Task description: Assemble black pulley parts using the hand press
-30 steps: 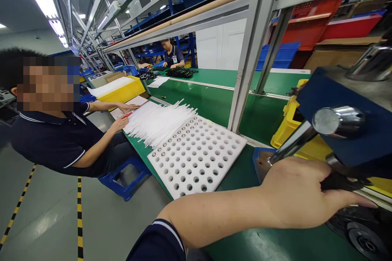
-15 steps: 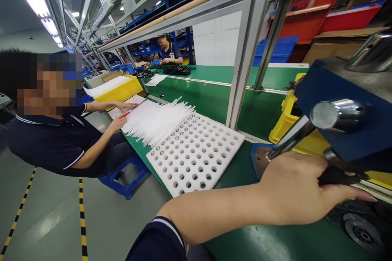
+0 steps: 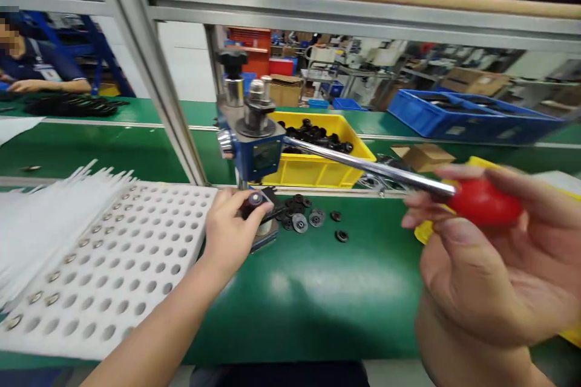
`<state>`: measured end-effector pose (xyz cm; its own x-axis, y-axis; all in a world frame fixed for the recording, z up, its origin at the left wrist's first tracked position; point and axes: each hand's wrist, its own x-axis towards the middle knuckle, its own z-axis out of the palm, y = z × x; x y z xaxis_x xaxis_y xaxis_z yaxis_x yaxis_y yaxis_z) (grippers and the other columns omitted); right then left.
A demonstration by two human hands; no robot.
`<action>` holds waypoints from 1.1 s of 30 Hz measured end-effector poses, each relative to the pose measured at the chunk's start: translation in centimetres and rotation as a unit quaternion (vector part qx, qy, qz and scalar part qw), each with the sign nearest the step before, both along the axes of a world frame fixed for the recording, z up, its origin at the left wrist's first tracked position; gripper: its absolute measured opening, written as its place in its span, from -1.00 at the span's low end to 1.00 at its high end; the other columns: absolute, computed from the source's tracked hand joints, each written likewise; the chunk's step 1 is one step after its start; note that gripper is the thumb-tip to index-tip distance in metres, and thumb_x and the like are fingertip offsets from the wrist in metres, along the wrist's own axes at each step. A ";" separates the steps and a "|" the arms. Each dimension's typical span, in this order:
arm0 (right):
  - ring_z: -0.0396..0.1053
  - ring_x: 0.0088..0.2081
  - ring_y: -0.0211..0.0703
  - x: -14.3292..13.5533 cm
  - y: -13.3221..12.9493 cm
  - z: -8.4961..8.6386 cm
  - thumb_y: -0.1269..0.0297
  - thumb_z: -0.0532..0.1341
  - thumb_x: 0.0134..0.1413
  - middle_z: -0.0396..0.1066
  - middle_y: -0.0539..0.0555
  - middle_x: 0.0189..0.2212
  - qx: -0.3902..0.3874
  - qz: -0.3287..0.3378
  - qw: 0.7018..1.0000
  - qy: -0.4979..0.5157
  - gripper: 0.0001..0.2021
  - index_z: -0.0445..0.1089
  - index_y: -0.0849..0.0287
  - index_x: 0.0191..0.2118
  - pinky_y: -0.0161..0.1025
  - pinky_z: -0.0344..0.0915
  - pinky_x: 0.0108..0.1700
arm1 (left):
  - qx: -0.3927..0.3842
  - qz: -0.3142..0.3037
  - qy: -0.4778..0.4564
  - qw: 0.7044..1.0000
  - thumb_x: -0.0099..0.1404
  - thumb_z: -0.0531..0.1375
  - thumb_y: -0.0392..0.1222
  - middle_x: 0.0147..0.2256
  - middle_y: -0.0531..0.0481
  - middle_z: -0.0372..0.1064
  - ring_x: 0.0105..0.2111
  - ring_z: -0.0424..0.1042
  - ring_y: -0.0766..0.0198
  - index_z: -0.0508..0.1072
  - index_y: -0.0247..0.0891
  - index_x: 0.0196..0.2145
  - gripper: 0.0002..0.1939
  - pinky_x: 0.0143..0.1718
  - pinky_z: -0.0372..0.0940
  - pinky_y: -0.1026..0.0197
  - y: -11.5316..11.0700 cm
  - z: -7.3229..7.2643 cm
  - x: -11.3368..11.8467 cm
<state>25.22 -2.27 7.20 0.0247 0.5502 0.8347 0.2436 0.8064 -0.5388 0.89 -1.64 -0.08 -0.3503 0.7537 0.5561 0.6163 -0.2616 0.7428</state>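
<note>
My left hand [image 3: 229, 224] is at the base of a blue hand press [image 3: 261, 154]. Its thumb and fingers close round a black part [image 3: 255, 199] with a round, light-centred top, held under the press head; its lower side is hidden. My right hand [image 3: 494, 266], blurred by motion, wraps round the red knob [image 3: 488, 201] at the end of the press's long chrome lever [image 3: 363, 163]. Several black and grey wheel-like discs [image 3: 299, 222] lie on the green bench just right of the press.
Left of my arm lies a white foam tray [image 3: 131, 266] with rows of holes, some holding small metal pieces, beside white sticks [image 3: 59, 217]. Behind the press stand a yellow bin [image 3: 318, 176] of black parts and a metal upright [image 3: 149, 66]. Blue crates [image 3: 472, 124] stand at back right.
My view has swung from the co-worker on the left round to the press. The red-knobbed lever and my right hand have come into view; my left hand stays at the press.
</note>
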 end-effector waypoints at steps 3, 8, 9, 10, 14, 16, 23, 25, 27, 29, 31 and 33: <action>0.43 -0.13 -0.09 -0.2 -0.2 0.7 0.33 0.20 0.22 0.26 0.15 0.13 0.004 -0.004 0.998 0.056 -0.44 0.14 -0.08 0.30 -0.15 0.42 -0.31 | -0.028 -0.072 -0.038 0.996 0.22 0.31 -0.11 -0.29 0.00 0.43 -0.26 0.39 0.20 0.56 -0.16 -0.22 -0.83 -0.17 0.29 0.19 -3.2 -0.1 1.6; 0.40 0.02 -0.03 0.0 0.2 -5.6 0.13 0.32 0.14 0.25 0.19 0.16 -0.111 0.136 0.963 -0.205 -0.40 0.19 0.00 0.26 -0.10 0.48 -0.03 | -0.183 -0.228 -0.374 0.880 0.24 0.30 -0.01 -0.25 -0.02 0.46 -0.28 0.40 0.23 0.50 -0.18 -0.06 -0.65 -0.24 0.31 0.23 -4.5 -5.0 4.1; 0.35 0.10 0.01 -0.2 0.4 -7.7 0.08 0.38 0.06 0.23 0.20 0.18 -0.138 0.165 0.940 -0.266 -0.32 0.18 0.02 0.27 -0.08 0.44 0.07 | -0.202 -0.251 -0.447 0.835 0.23 0.31 0.01 -0.26 -0.02 0.45 -0.32 0.39 0.26 0.50 -0.20 -0.09 -0.65 -0.30 0.30 0.25 -4.2 -6.5 4.5; 0.30 0.17 0.04 -0.5 0.5 -9.7 0.06 0.42 -0.01 0.21 0.22 0.21 -0.161 0.184 0.920 -0.306 -0.25 0.18 0.05 0.27 -0.06 0.39 0.16 | -0.220 -0.272 -0.506 0.788 0.22 0.32 0.01 -0.27 -0.03 0.44 -0.36 0.37 0.29 0.50 -0.23 -0.11 -0.65 -0.37 0.29 0.27 -3.8 -8.0 4.8; 0.30 0.17 0.01 -1.8 0.8 -16.1 0.15 0.39 0.05 0.30 0.22 0.14 -0.226 0.174 0.900 -0.330 -0.40 0.27 0.14 0.20 -0.04 0.30 0.23 | -0.272 -0.300 -0.626 0.667 0.16 0.38 -0.12 -0.40 0.04 0.37 -0.51 0.27 0.40 0.50 -0.30 -0.24 -0.73 -0.50 0.21 0.33 -3.1 -13.1 5.4; 0.37 0.08 -0.02 -2.2 0.9 -17.7 0.19 0.38 0.06 0.39 0.19 0.04 -0.239 0.160 0.903 -0.320 -0.49 0.34 0.17 0.12 -0.05 0.36 0.16 | -0.292 -0.295 -0.636 0.651 0.16 0.38 -0.14 -0.44 0.05 0.36 -0.53 0.26 0.42 0.49 -0.32 -0.29 -0.76 -0.50 0.23 0.32 -3.2 -14.7 5.4; 0.41 -0.02 -0.03 -2.3 0.9 -19.0 0.13 0.41 0.02 0.46 0.17 -0.06 -0.223 0.152 0.921 -0.281 -0.51 0.37 0.19 0.05 -0.06 0.38 0.07 | -0.322 -0.319 -0.618 0.642 0.18 0.36 -0.12 -0.51 0.03 0.38 -0.57 0.32 0.38 0.48 -0.34 -0.31 -0.76 -0.53 0.27 0.31 -3.5 -16.2 5.0; 0.40 -0.02 -0.03 -2.3 0.9 -19.1 0.11 0.40 0.03 0.45 0.18 -0.05 -0.218 0.152 0.923 -0.277 -0.49 0.35 0.19 0.06 -0.05 0.37 0.08 | -0.327 -0.326 -0.608 0.646 0.20 0.34 -0.09 -0.54 0.03 0.38 -0.59 0.32 0.38 0.48 -0.35 -0.32 -0.75 -0.54 0.27 0.32 -3.5 -16.2 5.0; 0.38 0.00 -0.01 -2.4 1.0 -19.1 0.10 0.40 0.03 0.44 0.20 -0.02 -0.208 0.165 0.921 -0.284 -0.44 0.32 0.20 0.11 -0.03 0.35 0.10 | -0.331 -0.322 -0.598 0.655 0.20 0.34 -0.06 -0.54 0.02 0.38 -0.60 0.33 0.37 0.47 -0.35 -0.35 -0.73 -0.56 0.26 0.32 -3.6 -16.2 5.1; 0.36 0.02 -0.01 -2.4 1.0 -19.0 0.15 0.39 0.04 0.42 0.21 0.01 -0.188 0.203 0.910 -0.308 -0.41 0.28 0.21 0.16 -0.02 0.32 0.12 | -0.331 -0.314 -0.592 0.664 0.17 0.36 -0.05 -0.54 0.03 0.38 -0.60 0.32 0.38 0.46 -0.35 -0.36 -0.72 -0.58 0.25 0.33 -3.7 -16.4 5.3; 0.37 0.00 -0.03 -2.3 1.0 -18.6 0.23 0.40 0.03 0.43 0.20 0.00 -0.169 0.244 0.894 -0.335 -0.42 0.28 0.21 0.17 -0.03 0.31 0.12 | -0.326 -0.310 -0.591 0.670 0.16 0.37 -0.05 -0.53 0.05 0.37 -0.60 0.32 0.39 0.45 -0.33 -0.36 -0.71 -0.59 0.25 0.34 -3.8 -16.5 5.6; 0.39 -0.05 -0.05 -2.0 1.5 -18.0 0.28 0.39 0.01 0.47 0.18 -0.06 -0.164 0.257 0.882 -0.360 -0.46 0.32 0.21 0.13 -0.07 0.33 0.08 | -0.310 -0.319 -0.589 0.674 0.20 0.35 -0.02 -0.52 0.05 0.37 -0.60 0.32 0.39 0.44 -0.33 -0.34 -0.70 -0.59 0.25 0.33 -3.8 -16.6 6.0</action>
